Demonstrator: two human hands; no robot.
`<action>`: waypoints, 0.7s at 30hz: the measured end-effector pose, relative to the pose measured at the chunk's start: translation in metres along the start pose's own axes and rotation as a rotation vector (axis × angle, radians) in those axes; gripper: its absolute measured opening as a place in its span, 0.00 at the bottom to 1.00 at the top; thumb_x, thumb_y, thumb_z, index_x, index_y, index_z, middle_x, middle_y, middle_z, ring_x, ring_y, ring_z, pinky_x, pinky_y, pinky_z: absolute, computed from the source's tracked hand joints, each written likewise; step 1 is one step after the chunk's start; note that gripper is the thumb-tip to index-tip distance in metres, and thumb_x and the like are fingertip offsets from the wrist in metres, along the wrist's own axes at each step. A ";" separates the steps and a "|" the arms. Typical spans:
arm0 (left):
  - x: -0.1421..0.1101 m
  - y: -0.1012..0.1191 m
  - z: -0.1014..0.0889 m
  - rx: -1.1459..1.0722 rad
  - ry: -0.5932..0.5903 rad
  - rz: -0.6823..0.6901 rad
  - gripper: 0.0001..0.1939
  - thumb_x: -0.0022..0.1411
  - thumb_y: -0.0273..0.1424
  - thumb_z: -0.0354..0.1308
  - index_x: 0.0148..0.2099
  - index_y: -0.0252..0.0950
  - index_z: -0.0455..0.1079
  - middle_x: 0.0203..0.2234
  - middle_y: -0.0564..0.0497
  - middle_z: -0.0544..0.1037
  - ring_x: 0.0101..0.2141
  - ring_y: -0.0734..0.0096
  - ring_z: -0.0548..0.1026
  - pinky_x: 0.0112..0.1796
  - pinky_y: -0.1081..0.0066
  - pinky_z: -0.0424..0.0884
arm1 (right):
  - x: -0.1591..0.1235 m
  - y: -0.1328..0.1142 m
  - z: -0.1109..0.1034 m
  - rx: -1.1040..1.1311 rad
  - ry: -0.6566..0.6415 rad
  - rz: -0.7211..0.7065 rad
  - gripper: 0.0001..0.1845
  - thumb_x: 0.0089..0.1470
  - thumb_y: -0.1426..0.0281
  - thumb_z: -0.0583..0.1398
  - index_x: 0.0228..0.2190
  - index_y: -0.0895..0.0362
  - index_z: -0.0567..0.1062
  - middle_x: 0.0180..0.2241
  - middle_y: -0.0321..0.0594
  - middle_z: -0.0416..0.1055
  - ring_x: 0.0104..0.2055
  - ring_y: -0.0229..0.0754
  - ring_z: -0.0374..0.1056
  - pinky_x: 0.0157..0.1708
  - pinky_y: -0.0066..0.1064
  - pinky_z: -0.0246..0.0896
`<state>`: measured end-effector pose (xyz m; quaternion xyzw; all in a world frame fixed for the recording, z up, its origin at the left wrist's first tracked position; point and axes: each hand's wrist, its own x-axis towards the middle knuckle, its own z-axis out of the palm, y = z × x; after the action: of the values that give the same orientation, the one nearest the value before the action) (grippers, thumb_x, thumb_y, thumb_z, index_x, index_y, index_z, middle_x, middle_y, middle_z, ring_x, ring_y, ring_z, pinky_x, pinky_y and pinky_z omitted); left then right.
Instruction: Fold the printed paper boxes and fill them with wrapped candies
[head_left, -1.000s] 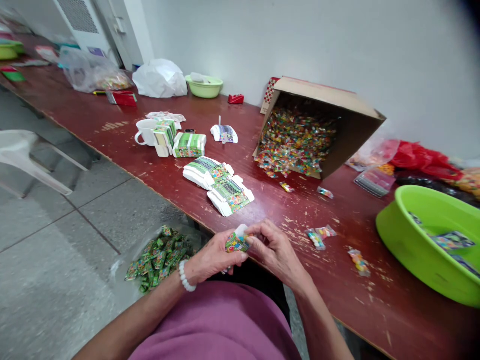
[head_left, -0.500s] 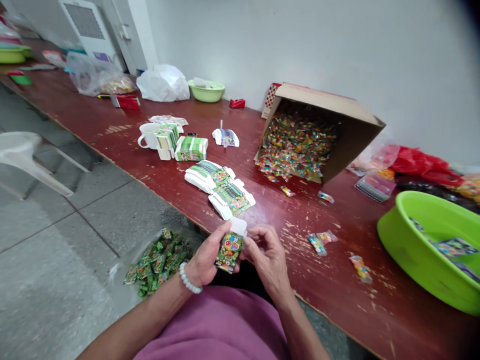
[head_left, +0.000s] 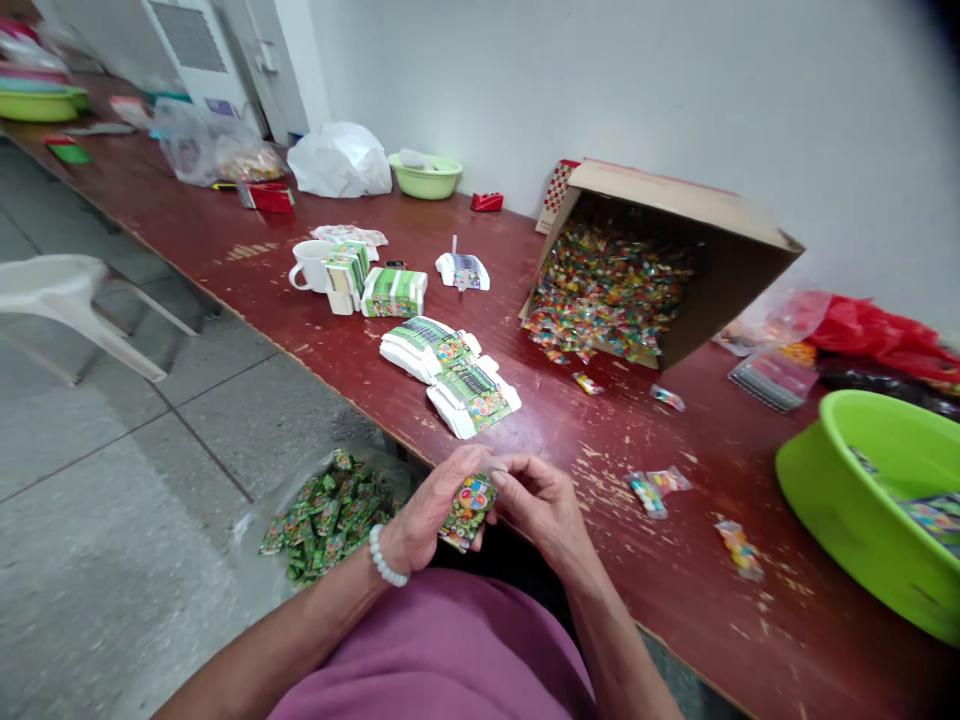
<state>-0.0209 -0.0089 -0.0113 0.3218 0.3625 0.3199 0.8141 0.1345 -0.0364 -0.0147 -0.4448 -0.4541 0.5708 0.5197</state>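
Note:
A small green printed candy box (head_left: 466,510) is upright in my left hand (head_left: 427,516), whose fingers wrap round it from the left and behind. At its top, the thumb and fingertips of my right hand (head_left: 546,508) pinch the white flap, which they partly hide. Just beyond my hands on the table lie stacks of flat green box blanks (head_left: 474,398). Down to the left, a clear plastic bag (head_left: 251,545) on the floor side holds many green boxes (head_left: 330,515).
On the red table (head_left: 600,560), a tipped cardboard carton (head_left: 739,255) spills wrapped candies (head_left: 600,290). Several candy packets (head_left: 739,550) lie nearer. A green basin (head_left: 840,500) stands at right. Further left are banded box stacks (head_left: 394,292), a white mug (head_left: 307,265) and a plastic chair (head_left: 67,285).
The candy box has gone from tilted, with right fingertips at its opening, to upright with its printed face showing. My right fingers now pinch the flap, which stood up half a second ago.

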 end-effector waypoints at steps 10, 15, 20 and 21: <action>0.001 0.005 0.000 -0.009 -0.009 -0.058 0.22 0.67 0.43 0.52 0.58 0.37 0.69 0.21 0.50 0.76 0.21 0.69 0.74 0.16 0.77 0.70 | 0.001 -0.004 -0.005 -0.324 -0.001 -0.068 0.09 0.57 0.62 0.65 0.33 0.55 0.77 0.24 0.36 0.75 0.25 0.39 0.71 0.28 0.30 0.67; 0.003 0.002 -0.001 -0.005 -0.053 -0.095 0.35 0.68 0.55 0.41 0.62 0.36 0.66 0.19 0.49 0.77 0.16 0.71 0.71 0.15 0.76 0.69 | 0.008 -0.005 0.002 -0.059 -0.026 0.027 0.11 0.53 0.63 0.67 0.29 0.57 0.75 0.39 0.42 0.79 0.19 0.36 0.71 0.21 0.29 0.67; 0.004 0.004 -0.005 0.032 -0.075 -0.098 0.36 0.66 0.57 0.45 0.60 0.33 0.69 0.19 0.50 0.77 0.14 0.73 0.71 0.14 0.78 0.67 | 0.007 -0.013 0.004 -0.039 -0.023 0.026 0.12 0.54 0.62 0.66 0.28 0.57 0.75 0.43 0.44 0.78 0.19 0.35 0.70 0.20 0.30 0.65; 0.004 0.005 -0.006 0.023 -0.068 -0.102 0.34 0.65 0.55 0.47 0.59 0.34 0.70 0.19 0.50 0.77 0.15 0.72 0.72 0.14 0.78 0.67 | 0.005 -0.014 0.004 -0.100 -0.037 0.003 0.11 0.57 0.62 0.64 0.30 0.57 0.75 0.43 0.44 0.78 0.20 0.35 0.70 0.22 0.31 0.67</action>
<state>-0.0251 -0.0012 -0.0120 0.3231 0.3542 0.2625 0.8374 0.1329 -0.0309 0.0001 -0.4604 -0.4910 0.5563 0.4873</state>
